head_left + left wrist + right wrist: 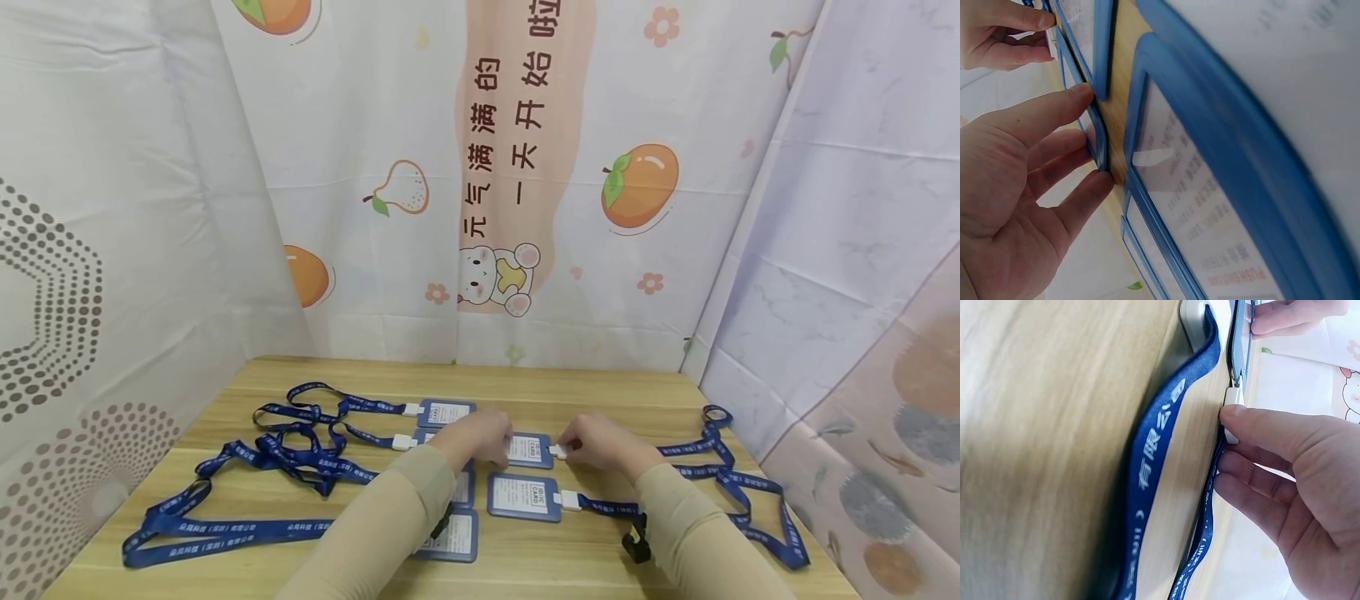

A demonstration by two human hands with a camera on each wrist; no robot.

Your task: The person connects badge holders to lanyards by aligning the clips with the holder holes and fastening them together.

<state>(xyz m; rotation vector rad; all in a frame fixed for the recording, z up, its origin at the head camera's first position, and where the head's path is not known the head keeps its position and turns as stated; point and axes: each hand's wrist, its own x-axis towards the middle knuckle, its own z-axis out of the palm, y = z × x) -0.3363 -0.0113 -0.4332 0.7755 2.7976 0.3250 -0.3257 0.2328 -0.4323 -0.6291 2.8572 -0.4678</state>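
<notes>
A blue-framed ID card holder (529,451) lies flat on the wooden table, between my two hands. At its left end, my left hand (483,435) grips the short edge, thumb on one side and fingertips on the other in the left wrist view. My right hand (600,443) pinches the white lanyard clip (1232,403) at the opposite end between thumb and fingers. From that clip runs a blue lanyard (1207,519) with white print. Nearer to me lies a second card holder (523,498) with its own white clip (570,500).
Left of these, several more card holders (453,537) form a column, partly hidden by my left forearm. Their blue lanyards (247,531) lie looped across the left of the table. More lanyard loops (780,517) lie at the right. A printed curtain (375,275) hangs behind the table.
</notes>
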